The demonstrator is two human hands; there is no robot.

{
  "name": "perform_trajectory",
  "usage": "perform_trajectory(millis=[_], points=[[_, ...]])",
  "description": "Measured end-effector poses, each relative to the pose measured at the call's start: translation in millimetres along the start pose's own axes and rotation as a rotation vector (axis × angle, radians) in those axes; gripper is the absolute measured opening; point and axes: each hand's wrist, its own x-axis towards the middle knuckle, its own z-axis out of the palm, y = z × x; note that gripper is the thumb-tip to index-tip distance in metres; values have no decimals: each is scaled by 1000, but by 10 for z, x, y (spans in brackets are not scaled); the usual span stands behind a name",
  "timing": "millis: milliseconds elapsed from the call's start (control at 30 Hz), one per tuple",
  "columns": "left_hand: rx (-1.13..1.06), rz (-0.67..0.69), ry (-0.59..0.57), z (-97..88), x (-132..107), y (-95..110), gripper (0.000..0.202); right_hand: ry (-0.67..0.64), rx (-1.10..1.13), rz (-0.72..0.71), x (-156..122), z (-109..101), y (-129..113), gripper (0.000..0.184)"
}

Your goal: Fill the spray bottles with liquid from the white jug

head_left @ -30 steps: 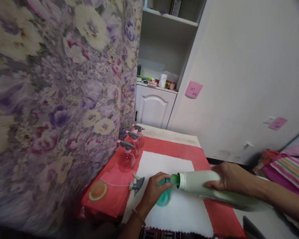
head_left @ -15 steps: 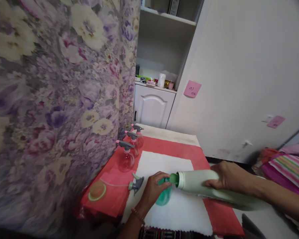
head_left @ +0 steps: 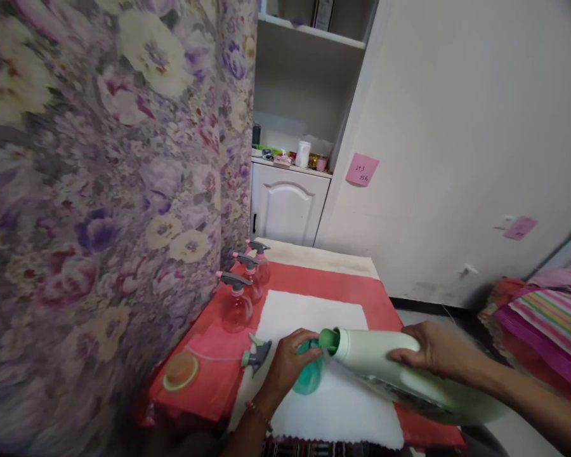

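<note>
My left hand [head_left: 292, 362] is closed around the neck of a clear green spray bottle body [head_left: 309, 376], which stands on a white cloth [head_left: 347, 406]. In my right hand [head_left: 428, 349] is a large pale green jug-like bottle [head_left: 375, 349], tilted nearly flat. Its green-lipped mouth meets the top of the small bottle; whether liquid is flowing I cannot make out. Left of my left hand lies a loose grey and green spray trigger head [head_left: 257, 355] with a thin clear tube. An orange-brown round cap with a pale green rim [head_left: 181, 371] rests on the red table cover [head_left: 209, 393].
Several clear spray bottles with grey and pink heads [head_left: 238, 308] stand along the table's left edge, near a floral curtain [head_left: 124, 190]. Behind is a white cabinet [head_left: 285, 203]. Striped folded fabric [head_left: 556, 317] lies at the far right.
The rear of the large bottle has dropped and swung slightly, with its mouth still at the small bottle. My left hand keeps its hold. The whole view has shifted a little.
</note>
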Motion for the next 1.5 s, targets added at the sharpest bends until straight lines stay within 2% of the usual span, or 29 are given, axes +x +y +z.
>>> perform_trajectory(millis=[133, 300, 433, 533, 700, 800, 900, 1033, 1167, 1233, 1300, 1400, 1467, 1500], points=[[15, -23, 10, -9, 2, 8, 21, -1, 333, 40, -23, -34, 60, 44], [39, -56, 14, -10, 21, -28, 23, 234, 557, -30, 110, -9, 253, 49], [56, -70, -6, -14, 31, -55, 27, 493, 831, -53, 369, 297, 307, 51], [89, -77, -32, -41, 15, -31, 29, 592, 900, -36, 584, 638, 279, 53], [166, -90, -48, -104, -52, 5, 35, 672, 940, -7, 768, 1172, 255, 53], [219, -104, -41, -129, -85, -47, 36, 677, 936, 25, 770, 1381, 296, 53], [383, -110, 12, -195, -105, -133, 33, 659, 917, 40, 747, 1450, 346, 52], [635, -158, 117, -417, -180, -226, 36, 613, 889, 28, 694, 1406, 378, 52], [875, -253, 126, -647, -335, -299, 28, 577, 864, 25, 590, 1419, 403, 45], [978, -297, 122, -712, -412, -341, 32, 542, 881, 28, 528, 1480, 435, 44], [1048, -323, 113, -750, -470, -380, 41, 530, 921, 21, 456, 1567, 483, 51], [1093, -326, 100, -790, -523, -407, 49, 688, 887, 77, 314, 1732, 549, 59], [1095, -318, 99, -812, -539, -393, 49, 826, 808, 119, 221, 1863, 540, 54], [1089, -315, 98, -822, -542, -376, 47, 852, 783, 99, 189, 1934, 507, 50]])
